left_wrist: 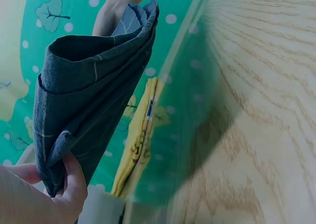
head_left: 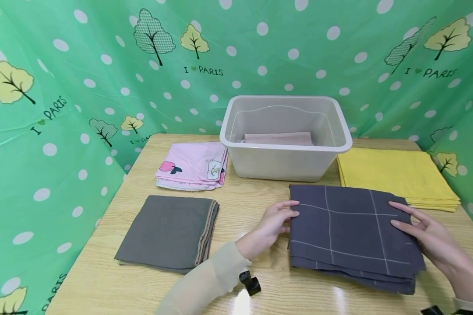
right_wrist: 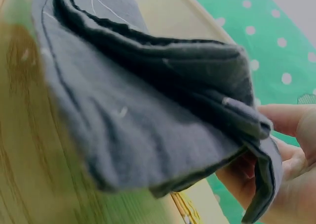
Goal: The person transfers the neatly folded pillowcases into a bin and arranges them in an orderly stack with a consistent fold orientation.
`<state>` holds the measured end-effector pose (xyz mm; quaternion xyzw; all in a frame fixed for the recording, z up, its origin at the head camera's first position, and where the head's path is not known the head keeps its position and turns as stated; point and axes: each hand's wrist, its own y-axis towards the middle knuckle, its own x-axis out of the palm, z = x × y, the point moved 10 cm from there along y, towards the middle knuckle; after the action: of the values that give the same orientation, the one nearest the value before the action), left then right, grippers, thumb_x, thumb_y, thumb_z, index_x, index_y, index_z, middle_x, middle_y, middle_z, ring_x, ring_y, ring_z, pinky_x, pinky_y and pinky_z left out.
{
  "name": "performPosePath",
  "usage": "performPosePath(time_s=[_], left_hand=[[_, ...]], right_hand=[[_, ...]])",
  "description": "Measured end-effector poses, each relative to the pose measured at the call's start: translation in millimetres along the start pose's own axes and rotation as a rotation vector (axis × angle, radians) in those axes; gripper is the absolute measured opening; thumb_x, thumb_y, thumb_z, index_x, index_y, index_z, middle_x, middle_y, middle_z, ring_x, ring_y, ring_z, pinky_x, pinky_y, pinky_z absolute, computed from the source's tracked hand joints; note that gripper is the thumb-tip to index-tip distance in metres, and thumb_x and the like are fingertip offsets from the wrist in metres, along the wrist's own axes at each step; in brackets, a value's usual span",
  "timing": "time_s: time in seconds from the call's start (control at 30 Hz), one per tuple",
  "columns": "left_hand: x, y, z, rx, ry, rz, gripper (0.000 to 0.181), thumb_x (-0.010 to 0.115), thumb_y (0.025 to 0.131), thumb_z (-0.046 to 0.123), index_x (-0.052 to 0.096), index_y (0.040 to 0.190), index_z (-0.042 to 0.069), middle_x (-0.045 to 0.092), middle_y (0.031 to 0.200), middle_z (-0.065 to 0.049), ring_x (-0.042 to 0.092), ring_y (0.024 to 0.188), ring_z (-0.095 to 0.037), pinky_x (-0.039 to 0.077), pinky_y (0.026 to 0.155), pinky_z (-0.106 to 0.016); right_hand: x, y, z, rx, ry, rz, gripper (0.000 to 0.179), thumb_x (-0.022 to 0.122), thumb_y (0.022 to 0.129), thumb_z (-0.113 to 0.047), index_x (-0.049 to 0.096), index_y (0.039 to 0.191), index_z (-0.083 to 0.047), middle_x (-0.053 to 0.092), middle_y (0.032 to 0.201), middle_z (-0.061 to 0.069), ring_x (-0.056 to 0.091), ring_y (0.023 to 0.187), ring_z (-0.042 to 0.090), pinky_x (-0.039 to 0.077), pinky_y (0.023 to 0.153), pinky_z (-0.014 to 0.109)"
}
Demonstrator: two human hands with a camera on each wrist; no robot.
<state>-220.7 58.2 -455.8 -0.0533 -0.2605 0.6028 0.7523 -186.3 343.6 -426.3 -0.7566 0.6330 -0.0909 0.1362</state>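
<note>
Both hands grip a folded dark cloth with thin white grid lines (head_left: 351,232) by its opposite sides, in front of the bin. At its left edge, the left hand (head_left: 273,225) has fingers on top and the thumb side partly hidden. The right hand (head_left: 431,236) pinches the right edge, fingertips lying over the upper face. In the left wrist view the cloth (left_wrist: 94,90) is held up off the table, its folded layers sagging open, with the left hand (left_wrist: 54,194) pinching one corner. The right wrist view shows the right hand (right_wrist: 291,159) around the layered edge.
A light grey plastic bin (head_left: 280,164) stands at the back with a pinkish folded cloth (head_left: 277,138) inside. Left of it lies a pink printed cloth (head_left: 193,162); nearer is a dark grey folded cloth (head_left: 167,232). A yellow folded cloth (head_left: 394,175) lies at the right, partly behind the held one.
</note>
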Motion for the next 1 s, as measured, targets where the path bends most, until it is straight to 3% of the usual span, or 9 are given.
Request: performPosePath(time_s=[0.3, 0.6, 1.0], left_hand=[[-13.6, -6.2, 9.7, 0.011, -0.003, 0.007, 0.032, 0.058, 0.079, 0.003, 0.060, 0.111, 0.009, 0.063, 0.082, 0.000, 0.055, 0.066, -0.010, 0.047, 0.056, -0.023], [-27.7, -16.0, 17.8, 0.031, -0.021, 0.026, 0.036, 0.057, 0.080, 0.002, 0.056, 0.116, 0.006, 0.063, 0.094, -0.008, 0.057, 0.069, -0.012, 0.051, 0.064, -0.027], [-51.2, -27.8, 29.7, 0.055, -0.016, 0.052, 0.037, 0.057, 0.081, 0.004, 0.054, 0.119, 0.005, 0.060, 0.092, -0.003, 0.055, 0.074, -0.011, 0.048, 0.066, -0.026]], right_hand=[[21.6, 3.0, -13.4, -0.025, 0.100, -0.068, 0.043, 0.045, 0.092, -0.009, 0.047, 0.122, -0.039, 0.068, 0.087, 0.004, 0.065, 0.077, 0.022, 0.052, 0.062, 0.034], [37.0, 8.0, -19.0, -0.024, 0.123, -0.064, 0.042, 0.047, 0.091, -0.008, 0.050, 0.120, -0.038, 0.068, 0.088, 0.001, 0.065, 0.076, 0.022, 0.053, 0.062, 0.033], [61.6, 13.9, -29.9, -0.043, 0.128, -0.077, 0.043, 0.050, 0.090, -0.010, 0.046, 0.126, -0.032, 0.066, 0.095, -0.006, 0.064, 0.083, 0.018, 0.052, 0.066, 0.032]])
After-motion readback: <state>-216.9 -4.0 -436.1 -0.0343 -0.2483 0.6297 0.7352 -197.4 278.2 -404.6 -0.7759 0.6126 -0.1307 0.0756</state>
